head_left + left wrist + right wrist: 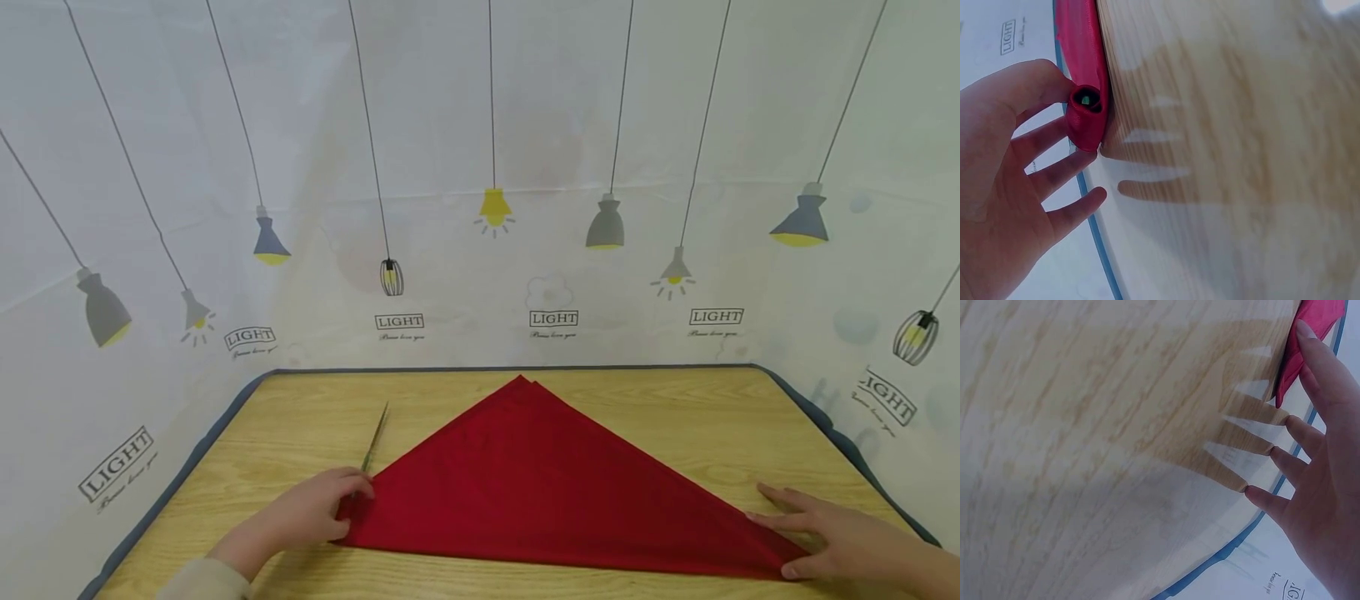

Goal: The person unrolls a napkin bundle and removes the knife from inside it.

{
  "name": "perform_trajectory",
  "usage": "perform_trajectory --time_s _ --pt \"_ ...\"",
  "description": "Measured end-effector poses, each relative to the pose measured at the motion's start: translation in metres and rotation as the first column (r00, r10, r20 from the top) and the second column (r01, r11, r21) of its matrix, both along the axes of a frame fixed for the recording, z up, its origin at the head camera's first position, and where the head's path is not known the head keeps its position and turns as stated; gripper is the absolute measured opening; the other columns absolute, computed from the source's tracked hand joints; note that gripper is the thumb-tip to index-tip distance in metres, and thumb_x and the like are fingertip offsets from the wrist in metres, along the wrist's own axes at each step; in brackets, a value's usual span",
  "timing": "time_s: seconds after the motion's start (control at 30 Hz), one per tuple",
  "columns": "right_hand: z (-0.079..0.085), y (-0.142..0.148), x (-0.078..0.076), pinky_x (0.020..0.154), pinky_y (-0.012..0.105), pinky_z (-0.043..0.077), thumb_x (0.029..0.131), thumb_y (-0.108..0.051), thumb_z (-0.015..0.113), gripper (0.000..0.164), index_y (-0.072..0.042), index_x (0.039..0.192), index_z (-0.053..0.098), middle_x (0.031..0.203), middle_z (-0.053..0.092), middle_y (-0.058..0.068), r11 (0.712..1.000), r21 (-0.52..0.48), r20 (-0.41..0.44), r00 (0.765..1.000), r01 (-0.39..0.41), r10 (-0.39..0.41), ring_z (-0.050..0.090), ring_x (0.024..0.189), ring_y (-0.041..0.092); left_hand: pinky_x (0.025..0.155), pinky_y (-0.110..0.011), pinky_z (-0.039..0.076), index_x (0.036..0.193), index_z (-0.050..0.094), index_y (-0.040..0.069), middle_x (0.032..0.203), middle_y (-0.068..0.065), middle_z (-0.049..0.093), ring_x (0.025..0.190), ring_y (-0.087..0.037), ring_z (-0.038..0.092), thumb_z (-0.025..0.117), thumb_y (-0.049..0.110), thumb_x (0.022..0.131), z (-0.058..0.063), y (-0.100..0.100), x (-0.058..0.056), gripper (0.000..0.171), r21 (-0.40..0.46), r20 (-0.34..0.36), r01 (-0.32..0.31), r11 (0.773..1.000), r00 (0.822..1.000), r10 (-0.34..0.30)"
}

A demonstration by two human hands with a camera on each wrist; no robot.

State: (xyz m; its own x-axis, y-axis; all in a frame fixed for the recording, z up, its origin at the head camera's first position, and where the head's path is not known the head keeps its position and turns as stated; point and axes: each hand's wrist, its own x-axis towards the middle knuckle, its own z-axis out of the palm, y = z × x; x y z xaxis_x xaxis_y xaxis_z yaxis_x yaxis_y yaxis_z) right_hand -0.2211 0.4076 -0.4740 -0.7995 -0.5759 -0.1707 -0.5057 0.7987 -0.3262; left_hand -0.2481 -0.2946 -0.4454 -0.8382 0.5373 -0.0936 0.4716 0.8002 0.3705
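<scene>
A red cloth, folded to a wide triangle, lies on the table with its peak pointing away from me. My left hand pinches its left corner between thumb and fingers. In the left wrist view that corner of the red cloth bulges into a small rolled opening, while the other fingers of the left hand spread apart. Over at the right corner, my right hand rests with thumb and forefinger touching the cloth. The right wrist view shows the right hand's remaining fingers extended, their tips at the tabletop.
A thin pointed object lies beyond the left hand, its lower end hidden. The wood-grain table has a dark blue edge. Behind it hangs a pale sheet printed with lamps.
</scene>
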Motion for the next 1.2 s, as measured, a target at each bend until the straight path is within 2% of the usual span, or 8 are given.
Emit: perform_trajectory --time_s 0.2,0.33,0.43,0.53,0.67,0.97,1.1,1.2 --pt "-0.002 0.004 -0.001 0.080 0.036 0.050 0.088 -0.052 0.063 0.057 -0.032 0.140 0.054 0.150 0.027 -0.015 1.000 0.003 -0.026 0.999 -0.018 0.018 0.038 0.131 0.014 0.083 -0.039 0.048 0.110 0.064 0.020 0.116 0.003 0.056 0.099 -0.018 0.052 0.070 0.005 0.078 0.000 -0.005 0.000 0.035 0.016 0.020 -0.011 1.000 1.000 0.010" --pt "-0.001 0.003 -0.001 0.081 0.038 0.050 0.088 -0.051 0.063 0.057 -0.031 0.140 0.054 0.150 0.025 -0.016 1.000 -0.001 -0.005 1.000 -0.009 0.009 0.040 0.130 0.031 0.084 -0.039 0.049 0.109 0.065 0.020 0.114 0.004 0.057 0.099 -0.018 0.052 0.074 0.017 0.082 -0.002 -0.008 0.000 0.030 0.015 -0.010 0.016 1.000 1.000 -0.015" --pt "0.000 0.000 0.000 0.083 0.047 0.050 0.088 -0.048 0.065 0.057 -0.029 0.140 0.054 0.152 0.028 -0.006 1.000 -0.014 0.028 1.000 0.006 -0.005 0.036 0.123 0.055 0.086 -0.040 0.049 0.109 0.065 0.020 0.117 0.002 0.057 0.103 -0.020 0.053 0.078 0.028 0.081 -0.003 -0.009 0.001 0.032 0.007 -0.036 0.031 1.000 0.999 -0.030" --pt "0.002 -0.002 0.001 0.082 0.057 0.048 0.087 -0.046 0.066 0.057 -0.029 0.140 0.054 0.153 0.031 0.001 1.000 -0.028 0.047 0.999 0.015 -0.014 0.033 0.121 0.062 0.087 -0.041 0.049 0.109 0.065 0.019 0.119 0.000 0.057 0.105 -0.023 0.054 0.080 0.030 0.080 -0.002 -0.010 0.003 0.035 0.001 -0.047 0.042 0.999 0.998 -0.042" --pt "0.003 -0.002 0.002 0.081 0.057 0.048 0.087 -0.049 0.064 0.057 -0.030 0.140 0.054 0.152 0.029 -0.006 1.000 -0.013 0.020 1.000 0.008 -0.008 0.036 0.125 0.052 0.087 -0.040 0.049 0.109 0.065 0.019 0.118 0.000 0.057 0.105 -0.023 0.055 0.081 0.026 0.079 0.000 -0.011 0.005 0.035 -0.007 -0.050 0.054 0.998 0.997 -0.055" --pt "0.001 -0.001 0.001 0.082 0.053 0.049 0.087 -0.051 0.064 0.058 -0.030 0.140 0.054 0.150 0.024 -0.016 1.000 -0.003 -0.002 1.000 0.004 -0.004 0.037 0.125 0.052 0.087 -0.039 0.050 0.109 0.065 0.018 0.118 -0.003 0.058 0.105 -0.022 0.056 0.080 0.012 0.079 -0.002 -0.018 0.005 0.034 -0.029 -0.090 0.079 0.996 0.993 -0.082" --pt "-0.001 0.000 0.000 0.082 0.065 0.044 0.087 -0.047 0.066 0.057 -0.030 0.140 0.054 0.151 0.024 -0.015 0.999 -0.048 0.034 0.999 0.012 -0.011 0.032 0.123 0.058 0.088 -0.041 0.050 0.109 0.065 0.017 0.120 -0.004 0.058 0.107 -0.024 0.056 0.080 0.012 0.078 -0.003 -0.021 0.005 0.034 -0.038 -0.086 0.065 0.997 0.994 -0.068" --pt "-0.003 0.002 0.000 0.082 0.062 0.046 0.088 -0.048 0.065 0.057 -0.031 0.141 0.053 0.150 0.022 -0.018 0.999 -0.046 0.020 1.000 0.000 0.001 0.032 0.135 0.039 0.089 -0.040 0.049 0.110 0.065 0.018 0.120 -0.003 0.058 0.108 -0.024 0.056 0.080 0.013 0.078 -0.004 -0.023 0.005 0.035 -0.044 -0.081 0.061 0.997 0.995 -0.064"
